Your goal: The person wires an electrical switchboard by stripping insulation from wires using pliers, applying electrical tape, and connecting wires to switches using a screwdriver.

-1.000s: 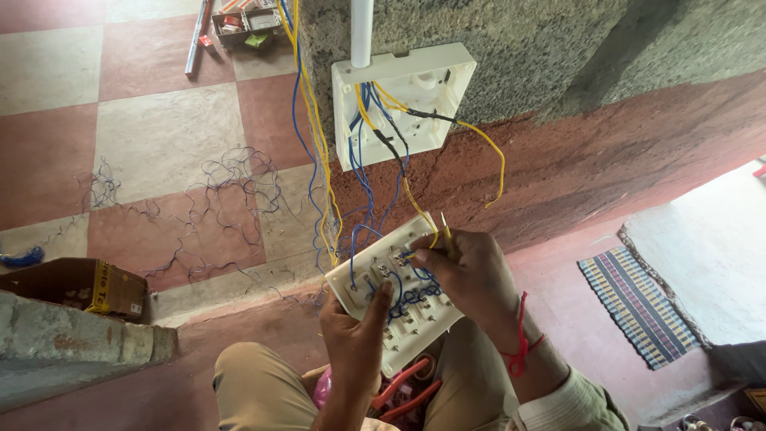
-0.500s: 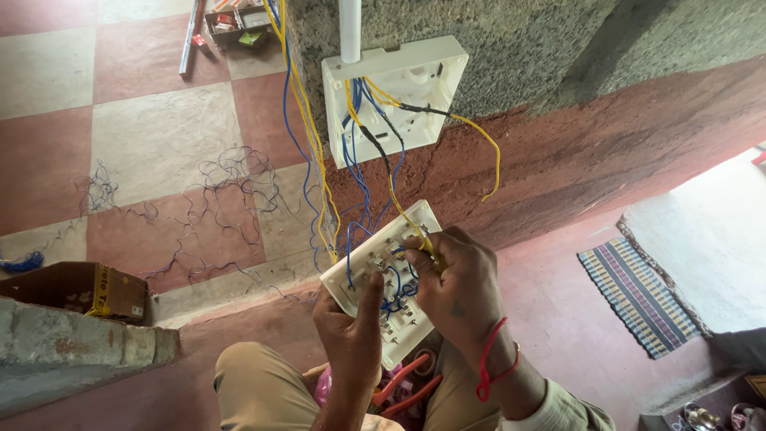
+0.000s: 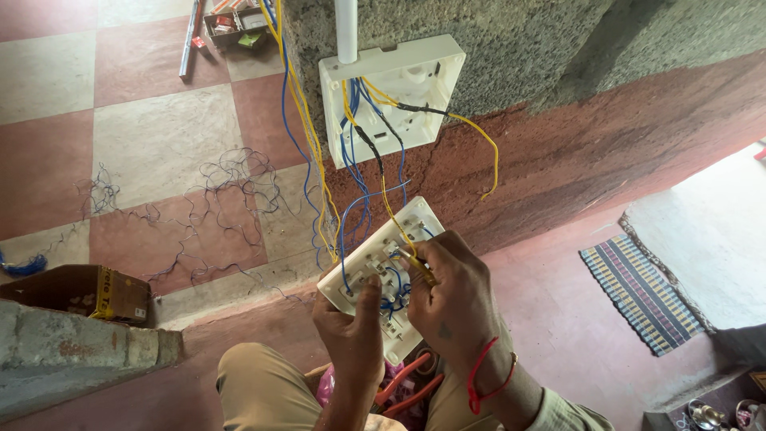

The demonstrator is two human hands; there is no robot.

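While your left hand (image 3: pixel 351 335) is gripping the switch plate (image 3: pixel 383 283) from below, your right hand (image 3: pixel 451 299) is pinching the yellow wire (image 3: pixel 388 209) just above its tilted back.

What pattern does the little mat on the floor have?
The mat has narrow stripes in dark and light colours, best seen in the head view, at the right.

White switch plate (image 3: pixel 375 271); white wall box (image 3: pixel 415 88). Blue and yellow wires (image 3: pixel 351 152). Red-and-cream checkered floor (image 3: pixel 144 144). Multicoloured striped mat (image 3: pixel 642 291). Red thread bracelet (image 3: pixel 483 375). Brown cardboard box (image 3: pixel 80 291) with yellow tape.
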